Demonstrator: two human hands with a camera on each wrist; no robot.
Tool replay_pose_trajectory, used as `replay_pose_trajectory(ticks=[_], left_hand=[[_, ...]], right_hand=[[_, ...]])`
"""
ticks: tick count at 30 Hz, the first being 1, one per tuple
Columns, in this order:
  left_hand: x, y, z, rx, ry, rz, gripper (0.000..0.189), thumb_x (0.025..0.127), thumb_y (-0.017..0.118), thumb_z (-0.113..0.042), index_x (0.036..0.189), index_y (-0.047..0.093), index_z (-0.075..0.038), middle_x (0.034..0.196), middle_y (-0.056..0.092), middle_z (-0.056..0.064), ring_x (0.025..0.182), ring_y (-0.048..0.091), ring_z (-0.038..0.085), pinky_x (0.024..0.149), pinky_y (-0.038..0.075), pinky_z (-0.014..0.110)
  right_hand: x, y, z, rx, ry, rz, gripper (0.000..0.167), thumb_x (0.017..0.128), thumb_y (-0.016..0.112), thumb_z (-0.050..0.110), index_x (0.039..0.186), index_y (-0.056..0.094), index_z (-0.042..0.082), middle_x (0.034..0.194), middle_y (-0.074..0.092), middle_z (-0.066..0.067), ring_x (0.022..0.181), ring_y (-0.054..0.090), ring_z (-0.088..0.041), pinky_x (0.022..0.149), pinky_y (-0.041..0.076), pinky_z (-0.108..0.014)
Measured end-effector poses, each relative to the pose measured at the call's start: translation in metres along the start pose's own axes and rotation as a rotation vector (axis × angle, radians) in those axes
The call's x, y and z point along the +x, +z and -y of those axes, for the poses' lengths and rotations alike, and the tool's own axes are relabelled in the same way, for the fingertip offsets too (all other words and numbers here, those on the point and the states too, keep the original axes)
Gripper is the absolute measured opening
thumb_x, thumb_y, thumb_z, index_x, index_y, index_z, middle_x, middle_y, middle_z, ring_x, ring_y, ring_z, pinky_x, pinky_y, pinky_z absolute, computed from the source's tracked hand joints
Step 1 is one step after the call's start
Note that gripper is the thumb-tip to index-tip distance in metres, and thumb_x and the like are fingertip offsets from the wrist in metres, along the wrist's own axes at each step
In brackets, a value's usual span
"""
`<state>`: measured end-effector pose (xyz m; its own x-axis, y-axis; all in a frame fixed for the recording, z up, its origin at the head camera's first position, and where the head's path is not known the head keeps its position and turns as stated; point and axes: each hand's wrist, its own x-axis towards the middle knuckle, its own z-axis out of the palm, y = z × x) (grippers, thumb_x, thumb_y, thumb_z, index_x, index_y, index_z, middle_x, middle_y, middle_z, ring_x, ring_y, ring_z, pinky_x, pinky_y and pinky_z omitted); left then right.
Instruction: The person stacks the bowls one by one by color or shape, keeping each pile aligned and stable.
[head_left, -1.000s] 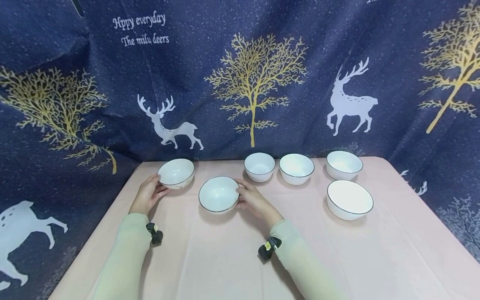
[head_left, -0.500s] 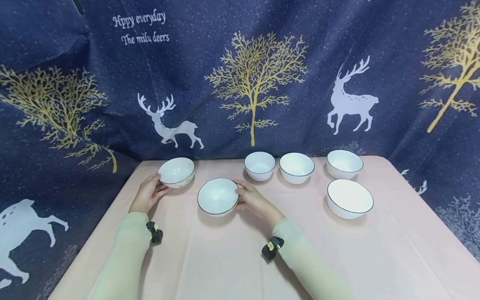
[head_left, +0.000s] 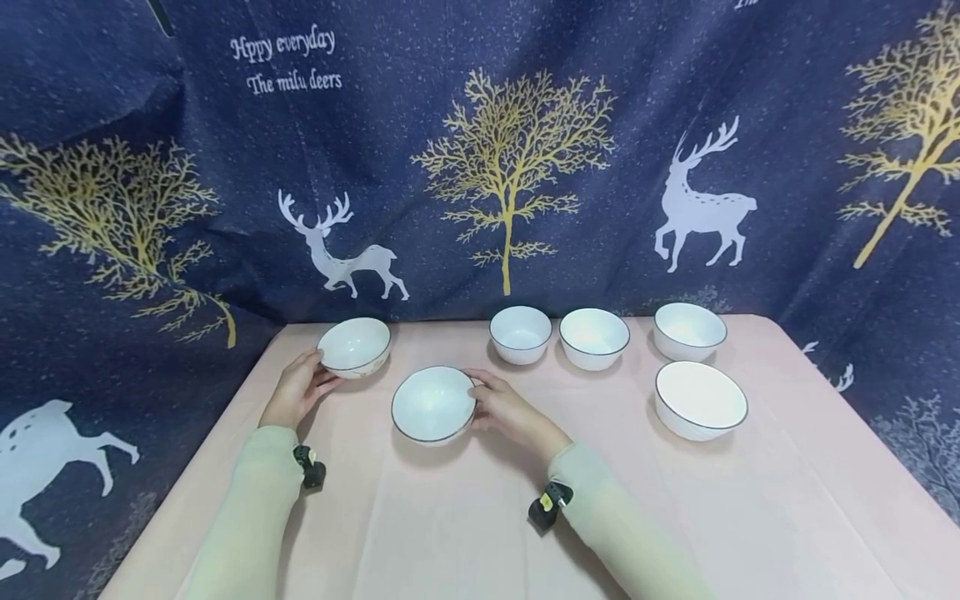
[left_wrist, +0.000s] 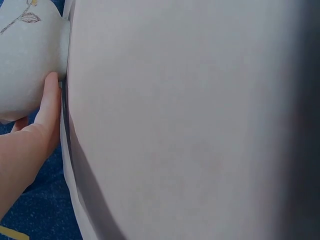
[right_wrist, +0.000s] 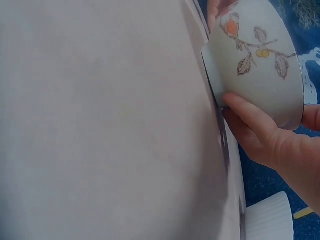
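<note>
In the head view my left hand [head_left: 298, 390] grips a dark-rimmed white bowl [head_left: 354, 346] at the table's back left, thumb at the rim and fingers low on its side. A second white bowl [head_left: 433, 405] is in my right hand [head_left: 513, 414], in front and to the right of the first. My right thumb lies over its rim. Seen from the right wrist, this bowl [right_wrist: 260, 65] bears a printed branch with leaves, and fingertips [right_wrist: 235, 102] press near its foot, close over the table. The left wrist view shows a similar print on the left bowl [left_wrist: 27, 60].
Two white bowls, one ribbed bowl [head_left: 521, 335] and a wider bowl [head_left: 594, 338], stand side by side at the back. Farther right are a back bowl [head_left: 689, 331] and a large textured bowl [head_left: 701, 400] in front of it. A pink cloth [head_left: 450, 533] covers the table before a blue curtain [head_left: 465, 50].
My right hand has brought its bowl slightly left and toward me, away from the back row. My left hand and its bowl stay where they were.
</note>
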<state>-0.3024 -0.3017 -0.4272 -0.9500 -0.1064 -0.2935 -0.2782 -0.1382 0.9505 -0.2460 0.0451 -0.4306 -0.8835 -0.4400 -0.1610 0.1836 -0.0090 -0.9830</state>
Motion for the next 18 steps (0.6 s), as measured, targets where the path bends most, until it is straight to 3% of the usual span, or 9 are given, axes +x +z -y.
replay_pose_trajectory(ticks=[6, 18], left_hand=[[0.0003, 0.0006, -0.0005, -0.002, -0.002, -0.003, 0.055, 0.106, 0.026, -0.027, 0.156, 0.006, -0.012, 0.154, 0.02, 0.021, 0.111, 0.05, 0.014, 0.108, 0.041, 0.036], [0.0014, -0.0003, -0.0001, 0.014, 0.003, -0.006, 0.056, 0.106, 0.026, -0.028, 0.155, 0.005, -0.011, 0.154, 0.021, 0.022, 0.116, 0.048, 0.018, 0.107, 0.042, 0.036]], right_hand=[[-0.0035, 0.0006, -0.0004, -0.012, -0.001, 0.007, 0.05, 0.099, 0.038, 0.011, 0.148, 0.031, 0.004, 0.126, 0.052, -0.024, 0.088, 0.059, -0.017, 0.075, 0.059, -0.031], [-0.0098, 0.0043, -0.0014, -0.01, 0.022, 0.024, 0.05, 0.099, 0.037, 0.011, 0.148, 0.032, 0.005, 0.128, 0.05, -0.025, 0.097, 0.061, -0.022, 0.083, 0.059, -0.038]])
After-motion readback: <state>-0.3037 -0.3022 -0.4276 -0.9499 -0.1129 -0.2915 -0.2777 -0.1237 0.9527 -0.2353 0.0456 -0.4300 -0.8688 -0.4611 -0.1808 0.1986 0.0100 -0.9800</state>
